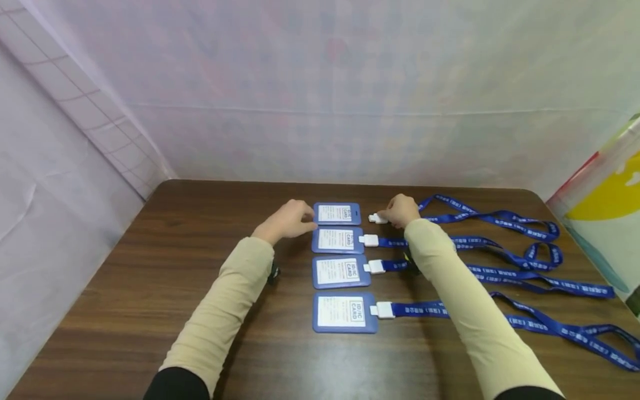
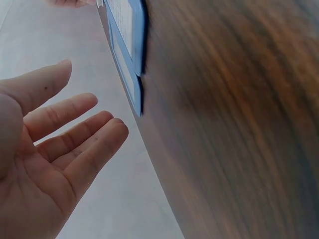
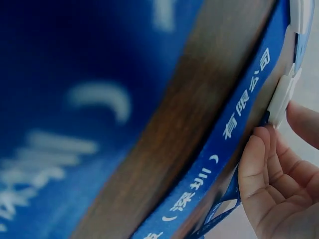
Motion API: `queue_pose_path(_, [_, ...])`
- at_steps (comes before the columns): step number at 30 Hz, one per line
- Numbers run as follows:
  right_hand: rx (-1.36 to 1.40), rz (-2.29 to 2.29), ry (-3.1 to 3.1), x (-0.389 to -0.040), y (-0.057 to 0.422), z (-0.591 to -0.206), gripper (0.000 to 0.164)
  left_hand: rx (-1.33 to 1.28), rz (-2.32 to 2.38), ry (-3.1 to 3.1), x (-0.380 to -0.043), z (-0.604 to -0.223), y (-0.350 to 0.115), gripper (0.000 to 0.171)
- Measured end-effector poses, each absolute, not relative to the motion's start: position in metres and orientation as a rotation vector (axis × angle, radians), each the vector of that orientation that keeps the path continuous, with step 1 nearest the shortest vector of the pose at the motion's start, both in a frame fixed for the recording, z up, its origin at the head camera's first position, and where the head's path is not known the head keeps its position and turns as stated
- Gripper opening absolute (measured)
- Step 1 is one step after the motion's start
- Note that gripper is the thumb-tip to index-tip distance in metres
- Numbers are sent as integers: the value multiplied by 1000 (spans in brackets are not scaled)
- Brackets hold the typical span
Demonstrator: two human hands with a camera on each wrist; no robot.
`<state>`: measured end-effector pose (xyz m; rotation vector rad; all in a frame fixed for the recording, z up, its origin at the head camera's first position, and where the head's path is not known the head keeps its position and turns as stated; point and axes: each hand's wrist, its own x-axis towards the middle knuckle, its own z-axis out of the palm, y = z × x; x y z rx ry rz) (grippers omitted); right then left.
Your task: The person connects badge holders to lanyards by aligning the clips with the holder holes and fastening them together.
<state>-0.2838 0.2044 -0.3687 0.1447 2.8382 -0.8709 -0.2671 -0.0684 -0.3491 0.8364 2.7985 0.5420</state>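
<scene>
Several blue ID card holders lie in a column on the table. The farthest ID card holder [image 1: 336, 214] has no clip on it. My left hand [image 1: 287, 221] is just left of that holder; in the left wrist view its fingers [image 2: 82, 149] are spread, with nothing between them. My right hand [image 1: 400, 211] pinches the white clip [image 1: 378, 218] of the farthest blue lanyard [image 1: 492, 218], a small gap to the right of the holder. In the right wrist view, thumb and fingers grip this white clip [image 3: 282, 99].
Nearer me, the other holders, such as the closest one [image 1: 345, 313], are joined by white clips [image 1: 384, 310] to blue lanyards [image 1: 565, 329] stretching right. The brown wooden table [image 1: 165, 266] ends at a white cloth backdrop [image 1: 300, 144]. A yellow-printed item [image 1: 607, 194] stands at the right.
</scene>
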Motion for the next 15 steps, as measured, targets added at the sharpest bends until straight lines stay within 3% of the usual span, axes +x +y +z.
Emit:
queue_pose_path(4, [174,-869,2822,-287,202,-371,27,863,554,2795,-269,-347,-66,28])
queue_pose_path(15, [156,-802,2866,-296,199,-373,27,796,500,2819,-275,-343,-60,42])
